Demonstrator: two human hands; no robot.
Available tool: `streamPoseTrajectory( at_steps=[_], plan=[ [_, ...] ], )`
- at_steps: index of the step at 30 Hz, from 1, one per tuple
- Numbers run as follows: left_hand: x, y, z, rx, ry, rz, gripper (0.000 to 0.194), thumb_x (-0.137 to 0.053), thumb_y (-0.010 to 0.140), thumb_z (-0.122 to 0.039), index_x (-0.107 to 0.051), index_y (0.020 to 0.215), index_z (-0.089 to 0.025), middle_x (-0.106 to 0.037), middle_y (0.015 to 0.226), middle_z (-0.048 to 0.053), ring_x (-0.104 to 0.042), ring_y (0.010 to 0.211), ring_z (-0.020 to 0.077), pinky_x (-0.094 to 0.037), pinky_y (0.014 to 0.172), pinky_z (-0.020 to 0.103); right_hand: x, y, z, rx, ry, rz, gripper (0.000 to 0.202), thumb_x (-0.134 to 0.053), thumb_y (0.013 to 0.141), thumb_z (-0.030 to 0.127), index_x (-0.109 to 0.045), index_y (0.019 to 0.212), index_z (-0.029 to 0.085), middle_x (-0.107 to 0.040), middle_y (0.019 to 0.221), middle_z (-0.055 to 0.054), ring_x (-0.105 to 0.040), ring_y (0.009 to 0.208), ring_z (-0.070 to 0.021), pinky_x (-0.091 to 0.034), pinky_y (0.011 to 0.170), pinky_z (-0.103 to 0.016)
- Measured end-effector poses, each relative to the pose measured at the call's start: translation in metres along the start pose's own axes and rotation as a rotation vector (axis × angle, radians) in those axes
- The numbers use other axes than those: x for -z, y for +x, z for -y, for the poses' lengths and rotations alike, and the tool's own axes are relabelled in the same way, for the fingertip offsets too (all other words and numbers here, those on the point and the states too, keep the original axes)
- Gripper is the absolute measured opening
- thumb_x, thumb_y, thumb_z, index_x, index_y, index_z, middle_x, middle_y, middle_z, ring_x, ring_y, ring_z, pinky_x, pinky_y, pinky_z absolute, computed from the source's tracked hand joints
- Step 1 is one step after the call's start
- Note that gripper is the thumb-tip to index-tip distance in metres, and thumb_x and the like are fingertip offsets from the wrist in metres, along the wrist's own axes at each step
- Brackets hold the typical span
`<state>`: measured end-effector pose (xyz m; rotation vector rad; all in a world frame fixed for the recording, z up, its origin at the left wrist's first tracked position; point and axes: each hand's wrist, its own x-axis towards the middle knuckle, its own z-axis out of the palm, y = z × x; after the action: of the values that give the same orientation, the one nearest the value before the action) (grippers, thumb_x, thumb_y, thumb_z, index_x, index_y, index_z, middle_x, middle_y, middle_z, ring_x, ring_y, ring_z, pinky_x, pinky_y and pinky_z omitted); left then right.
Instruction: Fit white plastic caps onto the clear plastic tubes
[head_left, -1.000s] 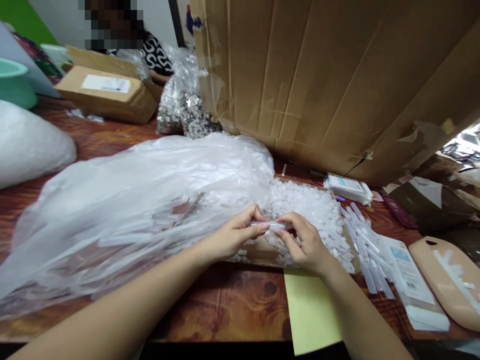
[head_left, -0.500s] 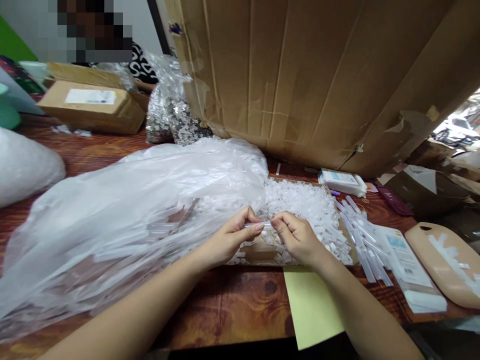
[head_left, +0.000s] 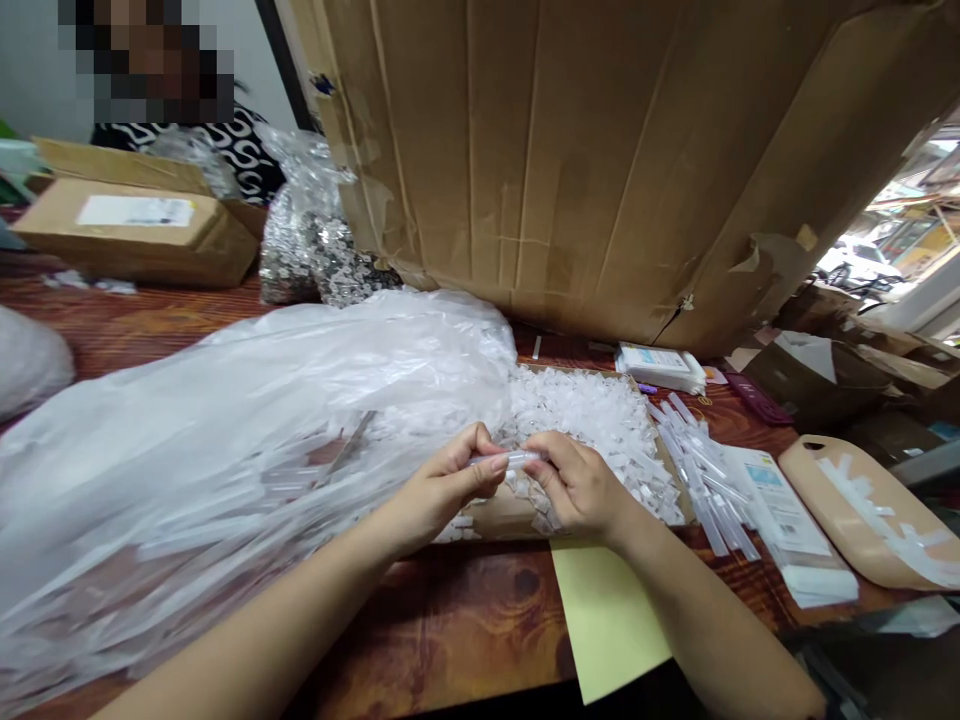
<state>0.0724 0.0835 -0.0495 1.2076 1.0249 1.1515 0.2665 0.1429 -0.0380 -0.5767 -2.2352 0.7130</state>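
My left hand (head_left: pixel 450 482) and my right hand (head_left: pixel 574 485) pinch the two ends of a small clear plastic tube (head_left: pixel 516 460) and hold it level between them. The tube hangs just above a shallow cardboard tray (head_left: pixel 501 516) heaped with small clear plastic pieces (head_left: pixel 592 415). To the left lies a big clear plastic bag (head_left: pixel 225 440) stuffed with long clear tubes. A row of clear tubes (head_left: pixel 701 460) lies on the table to the right of the tray.
A large cardboard box (head_left: pixel 600 160) stands behind the tray. A pale yellow sheet (head_left: pixel 604 620) lies at the table's front edge. White packets (head_left: pixel 787 530), a beige board (head_left: pixel 862 510) and a small white box (head_left: pixel 660 365) are at right. Across the table sits another person (head_left: pixel 187 110) behind a parcel (head_left: pixel 135 235).
The view has swung to the right, so everything sits further left in the picture. Both hands stay closed on the tube over the tray, a little closer together.
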Motion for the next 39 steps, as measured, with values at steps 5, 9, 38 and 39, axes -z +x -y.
streamPoseTrajectory(
  at_steps=[5,9,38,39],
  plan=[
    [0.001,-0.004,-0.001,-0.164,0.297,-0.060,0.036,-0.059,0.092,-0.054,-0.045,0.084,-0.022,-0.052,0.076,-0.002,-0.046,0.071,0.0150,-0.038,0.070,0.030,-0.006,0.000,0.003,-0.175,0.107,-0.007,0.018,-0.049,0.098,0.036,-0.058,0.090,0.023,-0.061,0.078,-0.001,-0.059,0.073,-0.0155,-0.047,0.070,-0.026],
    [0.004,-0.008,-0.006,-0.276,0.548,-0.077,0.023,-0.054,0.097,-0.044,-0.049,0.089,-0.022,-0.057,0.084,0.001,-0.053,0.079,0.0177,-0.042,0.075,0.032,-0.001,0.003,0.004,-0.330,0.269,0.080,0.021,-0.053,0.096,0.040,-0.057,0.088,0.022,-0.057,0.075,0.002,-0.054,0.072,-0.0136,-0.043,0.068,-0.025],
    [0.039,0.005,-0.035,0.035,1.399,-0.323,0.034,-0.046,0.090,-0.036,-0.072,0.098,-0.014,-0.072,0.102,0.012,-0.066,0.089,0.0283,-0.047,0.090,0.039,0.115,-0.011,-0.066,-0.488,-0.445,0.018,0.017,-0.077,0.072,0.014,-0.062,0.079,0.019,-0.066,0.083,-0.003,-0.060,0.077,-0.0179,-0.044,0.072,-0.031],
    [0.041,0.005,-0.040,0.129,1.408,-0.371,0.038,-0.044,0.093,-0.036,-0.071,0.103,-0.012,-0.072,0.101,0.014,-0.066,0.092,0.0300,-0.047,0.091,0.040,0.113,-0.010,-0.064,-0.456,-0.444,0.002,0.016,-0.077,0.074,0.015,-0.063,0.082,0.019,-0.066,0.086,-0.003,-0.061,0.079,-0.0183,-0.045,0.074,-0.031]
  ],
)
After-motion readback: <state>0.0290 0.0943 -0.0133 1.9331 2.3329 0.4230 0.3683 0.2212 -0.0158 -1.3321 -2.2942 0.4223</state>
